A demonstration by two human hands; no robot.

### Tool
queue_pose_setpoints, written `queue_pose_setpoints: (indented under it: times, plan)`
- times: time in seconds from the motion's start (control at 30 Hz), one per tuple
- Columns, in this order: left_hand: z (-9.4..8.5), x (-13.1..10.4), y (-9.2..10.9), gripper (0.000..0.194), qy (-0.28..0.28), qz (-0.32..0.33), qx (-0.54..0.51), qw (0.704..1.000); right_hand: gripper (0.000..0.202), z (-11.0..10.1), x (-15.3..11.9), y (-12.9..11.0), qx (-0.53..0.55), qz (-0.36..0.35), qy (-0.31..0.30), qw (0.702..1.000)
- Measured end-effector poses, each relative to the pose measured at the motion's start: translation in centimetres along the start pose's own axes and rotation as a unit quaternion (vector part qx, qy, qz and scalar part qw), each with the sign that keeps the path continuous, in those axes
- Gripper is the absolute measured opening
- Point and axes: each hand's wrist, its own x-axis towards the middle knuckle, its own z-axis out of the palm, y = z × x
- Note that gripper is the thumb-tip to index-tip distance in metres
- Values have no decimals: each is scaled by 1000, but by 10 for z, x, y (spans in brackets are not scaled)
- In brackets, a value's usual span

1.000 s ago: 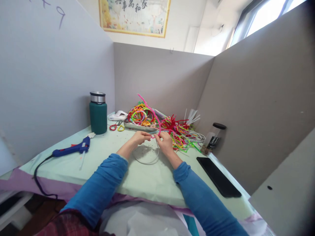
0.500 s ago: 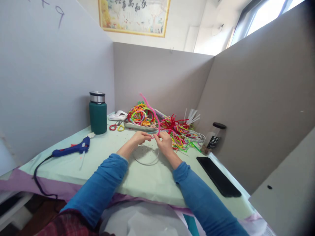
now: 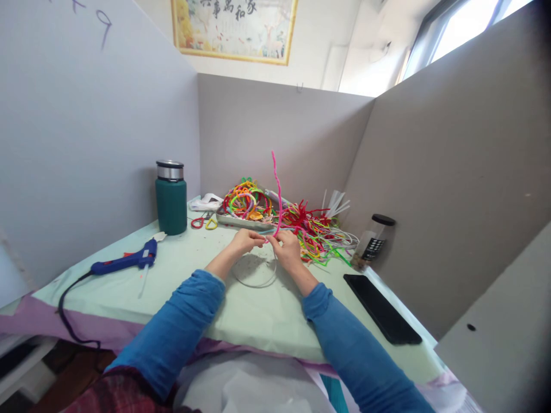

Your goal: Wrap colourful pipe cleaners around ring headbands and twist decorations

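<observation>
My left hand point(image 3: 248, 241) and my right hand point(image 3: 286, 248) meet above the middle of the table, fingertips pinched close together. Between them runs a thin pale hoop point(image 3: 257, 286), its lower curve hanging toward me. A pink pipe cleaner point(image 3: 278, 192) rises almost straight up from the right fingertips, its lower end at the hoop between both hands. The left fingers are closed on the hoop beside that pink end. Exactly how the pipe cleaner lies round the hoop is hidden by my fingers.
Behind my hands lie a tray point(image 3: 241, 222) of colourful rings and a heap of pipe cleaners point(image 3: 314, 229). At left are a glue gun point(image 3: 124, 263), a green bottle point(image 3: 171, 203) and scissors point(image 3: 204, 222). A black phone point(image 3: 381, 310) and a clear jar point(image 3: 372, 244) are at right.
The pink pipe cleaner's free end has swung from leaning left to nearly upright. Both hands stay in almost the same place on the hoop.
</observation>
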Motion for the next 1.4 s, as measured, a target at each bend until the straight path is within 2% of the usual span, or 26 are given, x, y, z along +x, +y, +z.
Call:
queue_pose_setpoints:
  times: [0.13, 0.23, 0.47, 0.87, 1.17, 1.4]
  plan:
    - [3, 1, 0, 25, 17, 50, 102, 993, 37, -1, 0, 0, 7, 14, -8, 1000]
    - [5, 1, -1, 22, 24, 75, 142, 987, 38, -3, 1, -1, 15, 31, -2, 999]
    - [5, 1, -2, 28, 37, 85, 169, 981, 39, -3, 3, -1, 16, 47, 7, 999]
    - [14, -14, 11, 28, 53, 96, 285, 952, 38, -3, 2, -2, 15, 48, 18, 999]
    - [14, -10, 5, 35, 15, 114, 223, 968, 36, -5, 4, -2, 33, 40, 3, 999]
    - [15, -6, 0, 33, 27, 101, 196, 975, 32, -5, 3, -2, 68, 26, -30, 997]
